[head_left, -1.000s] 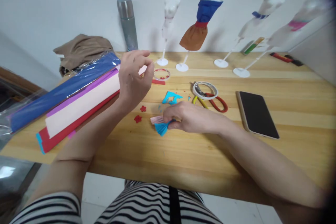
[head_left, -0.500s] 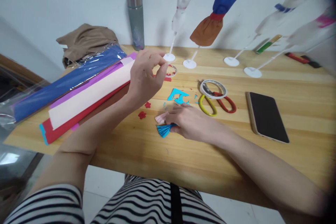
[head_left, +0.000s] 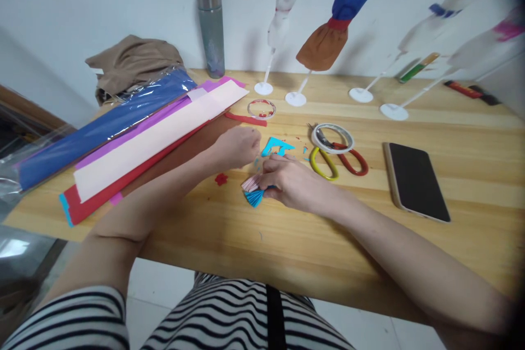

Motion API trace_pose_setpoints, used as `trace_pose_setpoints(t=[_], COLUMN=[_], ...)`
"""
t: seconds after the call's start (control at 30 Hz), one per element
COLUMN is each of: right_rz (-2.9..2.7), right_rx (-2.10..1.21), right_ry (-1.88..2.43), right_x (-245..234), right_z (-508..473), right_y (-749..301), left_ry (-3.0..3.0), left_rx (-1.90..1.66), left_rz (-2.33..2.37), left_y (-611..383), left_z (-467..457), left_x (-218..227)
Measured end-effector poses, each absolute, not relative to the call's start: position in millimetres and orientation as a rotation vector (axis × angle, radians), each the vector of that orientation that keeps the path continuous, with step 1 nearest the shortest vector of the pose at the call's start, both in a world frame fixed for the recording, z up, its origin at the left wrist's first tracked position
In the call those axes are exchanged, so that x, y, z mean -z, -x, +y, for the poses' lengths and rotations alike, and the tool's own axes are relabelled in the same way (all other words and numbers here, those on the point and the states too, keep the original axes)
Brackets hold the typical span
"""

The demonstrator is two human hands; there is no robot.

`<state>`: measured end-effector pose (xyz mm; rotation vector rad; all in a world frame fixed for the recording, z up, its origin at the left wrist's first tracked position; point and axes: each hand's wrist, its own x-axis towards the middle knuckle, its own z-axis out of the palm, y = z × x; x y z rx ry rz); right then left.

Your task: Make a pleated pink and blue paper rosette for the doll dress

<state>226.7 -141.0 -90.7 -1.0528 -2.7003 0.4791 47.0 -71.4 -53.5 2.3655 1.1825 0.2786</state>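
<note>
My right hand (head_left: 287,181) is closed on a pleated fan of paper low over the table, a pink part (head_left: 249,182) above a blue part (head_left: 254,198). Part of the fan is hidden under the fingers. My left hand (head_left: 241,147) is just left of my right hand, fingers curled in; what they hold, if anything, is hidden. A red paper flower (head_left: 221,179) lies below my left wrist. Beyond my right hand are a cut turquoise paper scrap (head_left: 276,146) and small snippets.
Scissors (head_left: 338,161) with one yellow and one red handle lie under a white tape roll (head_left: 333,138). A phone (head_left: 418,181) is at right. Paper sheets (head_left: 159,136) stretch across the left. A clear ring (head_left: 261,109), flask (head_left: 210,27) and several mannequins (head_left: 284,11) stand at the back.
My left hand has come down from its raised pose toward the table and its fingers have curled in. The second red flower is now out of sight. The right hand keeps hold of the fan.
</note>
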Motion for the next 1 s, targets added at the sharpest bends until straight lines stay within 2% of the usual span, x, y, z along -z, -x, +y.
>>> trace_pose_setpoints(t=[0.23,0.57,1.0], right_rz=[-2.602,-2.622,-2.685], right_rx=[-0.489,-0.515,-0.296], right_ry=[1.005,1.073,1.162], right_x=[96,91,96], right_z=[-137,-138,-139], right_y=[-228,-230,-226], left_ry=[-2.338,-2.138,-1.775], left_rx=[0.052,0.024,0.034], left_rz=[1.041,1.047,1.147], left_y=[-54,-55,-58], left_z=[-72,-75,-77], left_x=[65,63,65])
